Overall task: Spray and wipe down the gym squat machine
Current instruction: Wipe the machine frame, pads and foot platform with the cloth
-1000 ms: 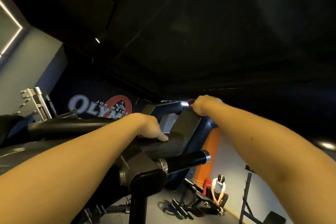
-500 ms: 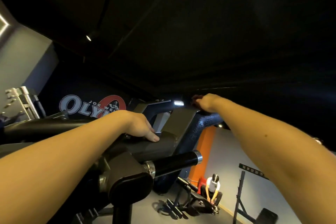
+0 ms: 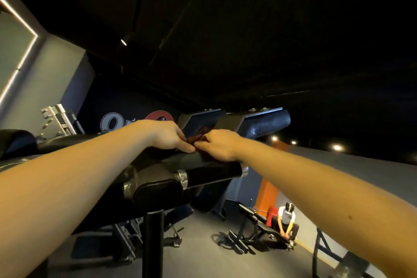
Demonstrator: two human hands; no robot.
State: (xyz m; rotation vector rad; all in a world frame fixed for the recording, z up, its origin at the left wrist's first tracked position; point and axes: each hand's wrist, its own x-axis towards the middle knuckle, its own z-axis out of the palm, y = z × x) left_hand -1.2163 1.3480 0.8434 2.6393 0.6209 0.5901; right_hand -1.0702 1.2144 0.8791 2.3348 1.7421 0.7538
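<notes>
ok the right hand (image 3: 220,145) is back from the pad (image 3: 264,123) at 1 o'clock, and both it and the left hand (image 3: 169,135) now pinch the rag (image 3: 198,136). Refolding before more wiping, I guess.

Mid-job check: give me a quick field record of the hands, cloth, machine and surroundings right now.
left hand: fingertips touching the cloth, grip unclear
right hand: fingers curled round the cloth
cloth: dark reddish, bunched on the machine frame between both hands
machine frame: dark, with a black handle sticking out below the hands
spray bottle: not in view
background: a person sitting low beside a bench
</notes>
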